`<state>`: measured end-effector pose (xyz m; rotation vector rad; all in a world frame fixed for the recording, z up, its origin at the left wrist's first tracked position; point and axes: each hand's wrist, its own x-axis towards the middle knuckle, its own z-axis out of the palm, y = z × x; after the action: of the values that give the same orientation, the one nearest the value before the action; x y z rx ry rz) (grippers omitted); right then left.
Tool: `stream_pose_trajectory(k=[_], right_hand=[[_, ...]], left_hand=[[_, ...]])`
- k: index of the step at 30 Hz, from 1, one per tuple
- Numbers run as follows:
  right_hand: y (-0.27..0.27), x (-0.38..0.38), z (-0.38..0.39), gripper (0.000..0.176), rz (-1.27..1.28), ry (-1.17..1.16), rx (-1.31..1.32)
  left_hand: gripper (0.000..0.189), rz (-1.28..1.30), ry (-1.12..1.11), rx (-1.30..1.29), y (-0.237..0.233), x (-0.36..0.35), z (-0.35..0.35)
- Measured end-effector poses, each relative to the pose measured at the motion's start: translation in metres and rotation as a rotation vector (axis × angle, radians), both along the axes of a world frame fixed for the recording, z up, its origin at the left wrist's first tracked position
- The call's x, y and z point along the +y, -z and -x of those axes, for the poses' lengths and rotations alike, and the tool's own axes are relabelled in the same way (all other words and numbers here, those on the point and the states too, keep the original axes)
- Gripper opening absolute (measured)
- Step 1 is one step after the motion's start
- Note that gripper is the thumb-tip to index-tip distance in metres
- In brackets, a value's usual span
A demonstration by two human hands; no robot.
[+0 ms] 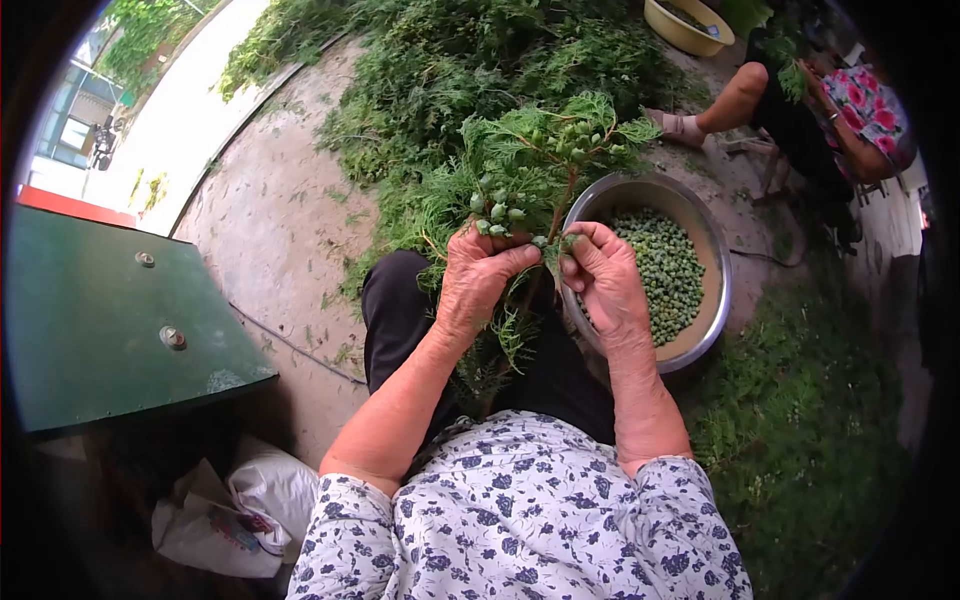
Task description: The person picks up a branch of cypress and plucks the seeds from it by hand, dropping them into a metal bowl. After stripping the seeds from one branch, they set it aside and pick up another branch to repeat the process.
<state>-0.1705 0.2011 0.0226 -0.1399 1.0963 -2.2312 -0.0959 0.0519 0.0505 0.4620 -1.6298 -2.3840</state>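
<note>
While the left hand (pixel 480 275) is clamped round the sprig (pixel 545 150), whose stem runs up and away from that grip, the right hand (pixel 605 280), nearer the bowl (pixel 715 300), pinches a green cone (pixel 567 240) just beside it.

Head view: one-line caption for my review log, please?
Left hand and right hand grip a cone-laden green sprig beside a metal bowl of picked green cones.

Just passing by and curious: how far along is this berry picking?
Done: green berries cover much of the metal bowl. In hand: the left hand and right hand work a sprig bearing more. Left, seemingly: a big heap of branches behind.
</note>
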Motion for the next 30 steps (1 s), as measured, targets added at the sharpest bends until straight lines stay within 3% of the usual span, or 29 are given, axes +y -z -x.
stream_pose_trajectory(k=[1,5,7,12,14,18,22,24,25,27,28,30], right_hand=[[0.001,0.005,0.005,0.015,0.09,-0.006,-0.122],[-0.011,0.009,0.007,0.016,0.101,0.009,-0.101],[-0.018,0.001,0.0,0.016,-0.016,-0.018,-0.079],[-0.012,-0.004,-0.004,0.02,-0.036,-0.103,-0.008],[-0.012,-0.006,-0.007,0.023,-0.194,-0.105,0.136],[-0.016,-0.008,-0.007,0.019,-0.264,-0.082,0.346],[-0.025,-0.007,-0.01,0.015,-0.377,-0.104,0.282],[-0.025,-0.008,-0.014,0.015,-0.561,0.07,0.657],[-0.024,-0.009,-0.014,0.015,-0.561,0.069,0.657],[-0.019,-0.009,-0.013,0.018,-0.649,0.293,1.142],[-0.019,-0.006,-0.012,0.018,-0.651,0.293,1.143],[-0.018,0.009,-0.006,0.015,-0.739,0.27,0.786]], left_hand=[[0.027,0.001,-0.002,-0.001,0.001,-0.002,-0.001],[0.024,0.014,0.035,0.012,0.006,-0.005,0.001],[0.024,-0.014,0.048,0.041,0.007,-0.005,0.001],[0.024,0.086,0.091,-0.005,0.002,-0.003,0.0],[0.025,0.106,0.099,0.014,0.007,-0.003,0.002],[0.023,0.2,0.106,-0.039,0.004,-0.004,0.002],[0.024,0.082,0.081,0.046,0.006,0.002,0.004],[0.024,0.116,0.03,0.077,0.015,0.005,0.005],[0.024,0.116,0.029,0.077,0.016,0.006,0.005],[0.024,0.123,0.007,0.081,0.017,0.008,0.005],[0.024,0.121,0.008,0.081,0.016,0.008,0.005],[0.024,0.06,-0.014,0.042,0.013,0.006,0.003]])
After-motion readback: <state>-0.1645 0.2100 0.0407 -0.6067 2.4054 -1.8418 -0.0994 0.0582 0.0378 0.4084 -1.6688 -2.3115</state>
